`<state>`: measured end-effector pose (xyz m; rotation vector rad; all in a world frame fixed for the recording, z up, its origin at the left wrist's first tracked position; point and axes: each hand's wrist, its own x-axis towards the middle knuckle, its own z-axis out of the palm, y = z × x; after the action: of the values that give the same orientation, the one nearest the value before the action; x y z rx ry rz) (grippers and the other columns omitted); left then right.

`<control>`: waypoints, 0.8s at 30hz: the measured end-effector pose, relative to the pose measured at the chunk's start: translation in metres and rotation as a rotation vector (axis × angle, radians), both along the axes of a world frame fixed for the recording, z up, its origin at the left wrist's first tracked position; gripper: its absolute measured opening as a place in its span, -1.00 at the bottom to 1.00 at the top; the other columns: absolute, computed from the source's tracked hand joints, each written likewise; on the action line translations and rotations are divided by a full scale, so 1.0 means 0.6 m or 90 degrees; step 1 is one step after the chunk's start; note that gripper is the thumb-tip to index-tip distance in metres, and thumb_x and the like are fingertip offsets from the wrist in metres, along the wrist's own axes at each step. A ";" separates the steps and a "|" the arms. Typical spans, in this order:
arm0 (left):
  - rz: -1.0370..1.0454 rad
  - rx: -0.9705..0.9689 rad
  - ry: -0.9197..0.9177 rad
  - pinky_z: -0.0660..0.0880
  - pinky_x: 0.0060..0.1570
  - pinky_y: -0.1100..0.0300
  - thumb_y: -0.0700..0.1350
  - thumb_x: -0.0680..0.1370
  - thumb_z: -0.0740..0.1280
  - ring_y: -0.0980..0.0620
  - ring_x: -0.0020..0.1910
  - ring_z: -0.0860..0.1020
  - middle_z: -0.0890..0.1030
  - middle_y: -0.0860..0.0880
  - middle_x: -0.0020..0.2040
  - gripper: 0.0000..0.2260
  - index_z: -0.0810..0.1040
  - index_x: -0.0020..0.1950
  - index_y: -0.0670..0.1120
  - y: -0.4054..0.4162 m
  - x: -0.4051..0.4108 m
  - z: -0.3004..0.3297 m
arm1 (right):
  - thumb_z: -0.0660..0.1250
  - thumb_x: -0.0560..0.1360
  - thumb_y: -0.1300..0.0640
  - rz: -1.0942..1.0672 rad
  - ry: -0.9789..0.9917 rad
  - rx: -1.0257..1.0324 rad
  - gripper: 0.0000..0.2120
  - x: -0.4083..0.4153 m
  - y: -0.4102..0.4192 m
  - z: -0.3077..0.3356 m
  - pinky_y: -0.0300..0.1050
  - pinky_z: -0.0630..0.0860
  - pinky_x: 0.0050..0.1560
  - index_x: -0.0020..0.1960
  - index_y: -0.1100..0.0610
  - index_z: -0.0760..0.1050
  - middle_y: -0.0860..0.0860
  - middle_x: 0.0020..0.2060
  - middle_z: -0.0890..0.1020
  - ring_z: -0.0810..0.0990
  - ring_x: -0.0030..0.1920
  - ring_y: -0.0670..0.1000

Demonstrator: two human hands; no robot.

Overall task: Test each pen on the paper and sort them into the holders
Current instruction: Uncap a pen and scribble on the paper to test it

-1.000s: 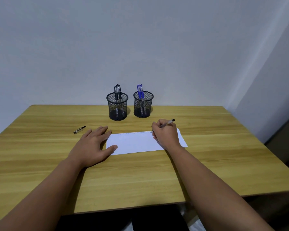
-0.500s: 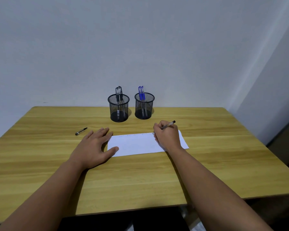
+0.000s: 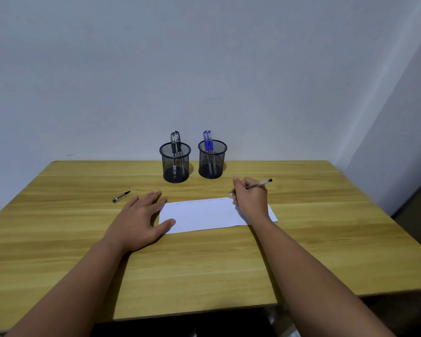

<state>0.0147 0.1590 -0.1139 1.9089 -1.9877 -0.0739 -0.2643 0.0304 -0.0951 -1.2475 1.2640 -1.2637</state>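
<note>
We see the right hand [image 3: 250, 200] gripping a black-capped pen [image 3: 259, 184] in writing hold, tip at the far edge of the white paper [image 3: 204, 216], near faint scribbles along that edge. The left hand [image 3: 141, 218] lies flat, fingers straight, thumb pressing the paper's left end. The paper sits mid-table [image 3: 58, 239]. Near the back edge: a left mesh holder [image 3: 175, 162] with black pens, a right mesh holder [image 3: 212, 158] with blue pens (two each, we think). A loose pen cap [image 3: 121, 196] lies toward the left edge.

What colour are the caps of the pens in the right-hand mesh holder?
Blue, on both pens in the right mesh holder; clearest in the head view.
</note>
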 end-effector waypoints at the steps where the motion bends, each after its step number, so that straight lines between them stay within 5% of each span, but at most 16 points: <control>1: 0.000 0.001 -0.001 -0.01 0.60 0.01 0.46 0.48 0.07 0.16 0.61 0.07 0.21 0.08 0.62 -0.22 0.31 0.58 0.05 0.000 0.001 0.000 | 0.40 0.67 0.03 -0.002 -0.005 0.005 -0.56 0.001 -0.004 0.002 -0.14 0.41 -0.44 -0.27 0.26 0.43 0.10 -0.46 0.52 0.46 -0.48 0.04; 6: 0.001 0.006 -0.001 -0.01 0.60 0.03 0.46 0.48 0.07 0.18 0.61 0.06 0.19 0.10 0.63 -0.23 0.31 0.58 0.07 0.000 0.000 0.003 | 0.37 0.70 -0.03 0.058 -0.007 0.028 -0.60 -0.009 -0.029 0.032 -0.21 0.43 -0.53 -0.14 0.28 0.59 0.14 -0.39 0.62 0.49 -0.51 0.02; 9: -0.001 0.003 0.000 0.00 0.60 0.02 0.47 0.48 0.08 0.17 0.61 0.08 0.21 0.10 0.62 -0.23 0.32 0.58 0.07 -0.001 0.002 0.001 | 0.47 0.64 0.05 0.077 -0.044 -0.020 -0.53 -0.011 -0.029 0.017 -0.12 0.49 -0.35 -0.18 0.45 0.51 0.23 -0.36 0.55 0.49 -0.46 -0.01; 11: -0.001 -0.003 0.005 0.02 0.59 0.01 0.46 0.48 0.09 0.17 0.61 0.09 0.22 0.09 0.62 -0.24 0.33 0.57 0.07 -0.001 0.001 0.001 | 0.45 0.65 0.00 0.064 -0.015 -0.042 -0.49 -0.011 -0.029 0.001 -0.07 0.54 -0.24 -0.28 0.38 0.49 0.19 -0.38 0.54 0.51 -0.40 0.02; 14: -0.001 -0.005 0.003 0.02 0.59 0.01 0.45 0.48 0.10 0.17 0.61 0.10 0.22 0.10 0.62 -0.24 0.32 0.58 0.07 -0.002 0.002 0.000 | 0.43 0.66 0.10 0.090 -0.015 -0.027 -0.57 -0.015 -0.028 -0.012 -0.05 0.48 -0.34 -0.30 0.28 0.45 0.20 -0.41 0.54 0.51 -0.38 0.11; 17: -0.003 -0.009 0.016 0.03 0.59 0.00 0.45 0.48 0.11 0.18 0.60 0.10 0.23 0.09 0.61 -0.24 0.33 0.57 0.07 -0.003 0.003 -0.003 | 0.45 0.61 0.24 0.114 0.014 -0.028 -0.62 -0.016 -0.026 -0.013 0.00 0.49 -0.30 -0.24 0.41 0.37 0.33 -0.38 0.53 0.55 -0.39 0.13; 24: -0.005 -0.015 0.020 0.04 0.59 0.01 0.46 0.47 0.12 0.16 0.60 0.13 0.25 0.08 0.61 -0.23 0.36 0.56 0.05 -0.002 0.003 -0.001 | 0.50 0.57 0.22 0.145 0.044 -0.034 -0.64 -0.016 -0.031 -0.023 -0.10 0.52 -0.30 -0.25 0.39 0.44 0.22 -0.41 0.56 0.55 -0.40 0.07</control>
<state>0.0165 0.1578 -0.1147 1.8748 -1.9664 -0.0827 -0.2738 0.0117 -0.1086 -1.4400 1.1078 -1.1041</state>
